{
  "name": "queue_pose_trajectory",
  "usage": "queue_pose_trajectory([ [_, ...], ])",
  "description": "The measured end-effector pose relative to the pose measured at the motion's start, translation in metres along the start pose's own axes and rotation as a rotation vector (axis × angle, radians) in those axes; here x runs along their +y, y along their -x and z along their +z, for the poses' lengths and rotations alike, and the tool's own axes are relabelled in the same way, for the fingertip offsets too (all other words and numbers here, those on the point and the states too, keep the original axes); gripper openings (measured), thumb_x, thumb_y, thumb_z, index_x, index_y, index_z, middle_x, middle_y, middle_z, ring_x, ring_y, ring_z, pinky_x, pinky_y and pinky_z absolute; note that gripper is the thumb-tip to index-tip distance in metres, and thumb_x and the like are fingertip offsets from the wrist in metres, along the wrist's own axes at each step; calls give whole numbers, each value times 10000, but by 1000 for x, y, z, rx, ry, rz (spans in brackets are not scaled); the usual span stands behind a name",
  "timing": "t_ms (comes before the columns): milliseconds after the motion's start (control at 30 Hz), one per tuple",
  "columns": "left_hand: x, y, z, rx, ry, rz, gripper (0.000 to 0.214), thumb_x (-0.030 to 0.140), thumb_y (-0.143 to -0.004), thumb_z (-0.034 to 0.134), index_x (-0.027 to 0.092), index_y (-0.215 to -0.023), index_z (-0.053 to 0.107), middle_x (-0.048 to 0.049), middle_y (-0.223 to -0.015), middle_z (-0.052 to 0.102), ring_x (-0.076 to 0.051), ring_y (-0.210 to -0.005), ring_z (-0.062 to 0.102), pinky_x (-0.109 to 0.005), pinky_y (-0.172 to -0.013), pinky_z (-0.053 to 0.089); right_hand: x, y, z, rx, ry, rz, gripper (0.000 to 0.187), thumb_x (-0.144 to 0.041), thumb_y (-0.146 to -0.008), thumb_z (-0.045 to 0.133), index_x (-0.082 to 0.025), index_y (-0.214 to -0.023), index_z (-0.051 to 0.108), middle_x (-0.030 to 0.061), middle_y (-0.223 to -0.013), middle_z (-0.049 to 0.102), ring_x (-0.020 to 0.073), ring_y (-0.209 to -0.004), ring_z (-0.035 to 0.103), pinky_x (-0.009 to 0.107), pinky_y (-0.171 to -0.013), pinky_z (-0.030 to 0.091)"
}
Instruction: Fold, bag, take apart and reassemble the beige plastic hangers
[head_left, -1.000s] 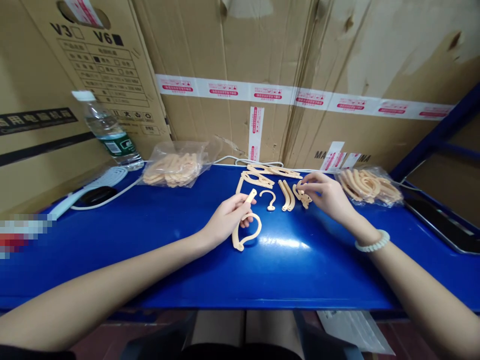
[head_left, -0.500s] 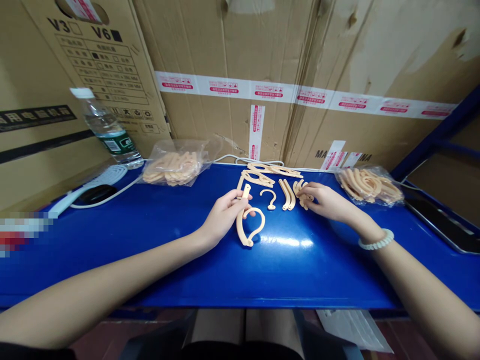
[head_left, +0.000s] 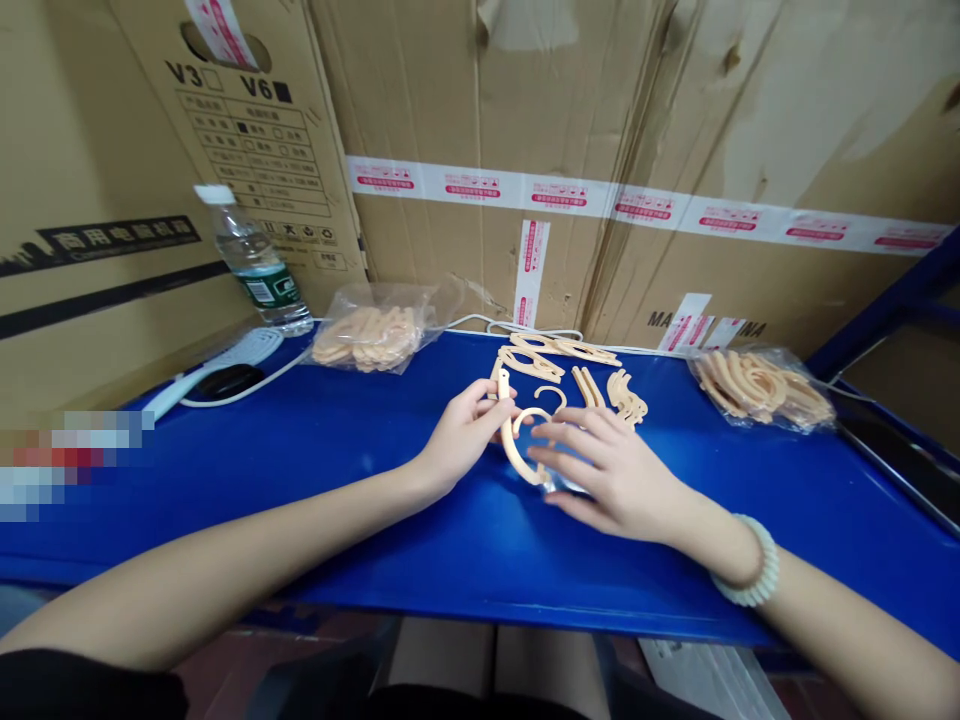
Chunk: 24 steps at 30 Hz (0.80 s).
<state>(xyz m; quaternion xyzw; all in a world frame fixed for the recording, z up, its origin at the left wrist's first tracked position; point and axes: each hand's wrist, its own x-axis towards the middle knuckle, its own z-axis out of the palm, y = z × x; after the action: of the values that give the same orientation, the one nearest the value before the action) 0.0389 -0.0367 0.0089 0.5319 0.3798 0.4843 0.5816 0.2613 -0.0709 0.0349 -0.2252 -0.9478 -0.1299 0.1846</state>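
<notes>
My left hand point(head_left: 469, 432) is closed on a partly assembled beige folding hanger point(head_left: 511, 437). The hanger's curved arm points upward, and its round hook stands beside it, joined at the low end. My right hand point(head_left: 611, 470) is just right of that low end, palm down with fingers spread and slightly blurred. Whether its fingertips touch the hanger I cannot tell. Behind it lie a loose hook point(head_left: 551, 393), a few curved arm pieces point(head_left: 589, 387) and a cluster of small beige parts point(head_left: 624, 395). Several hanger frames point(head_left: 532, 362) rest farther back.
Clear bags of beige parts lie at back left point(head_left: 371, 335) and right point(head_left: 757, 385) on the blue table point(head_left: 360, 570). At left are a water bottle point(head_left: 259, 270), a white brush-like object point(head_left: 247, 350) and a black oval object point(head_left: 229, 380). Cardboard boxes point(head_left: 465, 90) stand behind; a dark phone-like slab point(head_left: 900, 470) lies right.
My right hand has moved left and toward me, from the cluster of small parts to beside the hanger, and its fingers have spread. My left hand keeps its hold. The view has shifted slightly.
</notes>
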Motion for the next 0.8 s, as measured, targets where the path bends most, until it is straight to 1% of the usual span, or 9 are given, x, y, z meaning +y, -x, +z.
queue_pose_trajectory([
  [100, -3, 1, 1, -32, -13, 21, 357, 423, -853, 688, 153, -1044, 556, -76, -901, 748, -183, -765, 718, -310, -713, 590, -6, 0, 9, -63, 83, -58, 264, -291, -1052, 492, -150, -1227, 631, 122, -1170, 699, 316, -1253, 533, 504, -1067, 367],
  [233, -7, 1, 0, 7, -47, 85, 396, 378, -928, 604, 163, -1234, 473, -151, -1173, 702, -168, -781, 715, -348, -734, 614, 4, 3, 5, -54, 96, -9, 277, -294, -1082, 421, -170, -1066, 669, 76, -906, 688, 244, -963, 618, 458, -1003, 368],
  [333, -6, 2, -4, 154, -227, 344, 519, 308, -946, 584, 239, -1404, 350, -176, -1446, 520, -227, -1052, 703, -406, -843, 616, 7, 4, -1, -1, 65, 72, 294, -333, -1083, 424, -158, -1044, 657, 62, -857, 662, 209, -819, 584, 422, -915, 364],
  [400, -3, 5, -6, 198, -528, 634, 465, 250, -951, 584, 254, -1386, 423, -149, -1509, 461, -278, -1336, 544, -481, -1047, 520, 6, 4, -3, 52, 80, 89, 290, -346, -1081, 438, -155, -1030, 652, 56, -837, 657, 204, -804, 568, 413, -892, 341],
  [467, 0, 9, -8, 97, -871, 913, 332, 231, -962, 588, 235, -1291, 541, -120, -1463, 532, -294, -1445, 417, -553, -1190, 343, 4, 4, -2, 88, 91, 93, 300, -360, -1080, 445, -152, -1015, 651, 50, -813, 649, 201, -798, 559, 406, -883, 329],
  [533, 2, 12, -7, -93, -1105, 1090, 234, 246, -988, 574, 207, -1217, 593, -98, -1330, 653, -274, -1369, 510, -570, -1223, 258, 1, 4, 1, 97, 92, 93, 321, -368, -1081, 443, -147, -983, 654, 46, -793, 636, 198, -790, 552, 397, -873, 332],
  [600, 0, 13, -6, -218, -1209, 1158, 187, 264, -1020, 532, 175, -1165, 610, -72, -1167, 734, -216, -1167, 651, -511, -1203, 302, -3, 3, 3, 100, 101, 77, 338, -365, -1083, 436, -146, -952, 658, 39, -770, 621, 196, -782, 543, 397, -877, 337],
  [633, -1, 13, -5, -238, -1246, 1173, 176, 266, -1032, 509, 164, -1122, 621, -60, -1103, 752, -192, -1068, 684, -479, -1177, 340, -4, 3, 4, 107, 110, 67, 344, -362, -1085, 433, -148, -940, 660, 35, -761, 616, 196, -782, 540, 399, -884, 337],
  [800, -7, 10, -3, -231, -1409, 1246, 230, 228, -1048, 449, 183, -910, 627, -1, -872, 733, -162, -827, 669, -451, -1095, 389, -9, 3, 7, 143, 148, 49, 359, -374, -1077, 457, -156, -867, 650, 26, -733, 598, 202, -817, 547, 416, -914, 328],
])
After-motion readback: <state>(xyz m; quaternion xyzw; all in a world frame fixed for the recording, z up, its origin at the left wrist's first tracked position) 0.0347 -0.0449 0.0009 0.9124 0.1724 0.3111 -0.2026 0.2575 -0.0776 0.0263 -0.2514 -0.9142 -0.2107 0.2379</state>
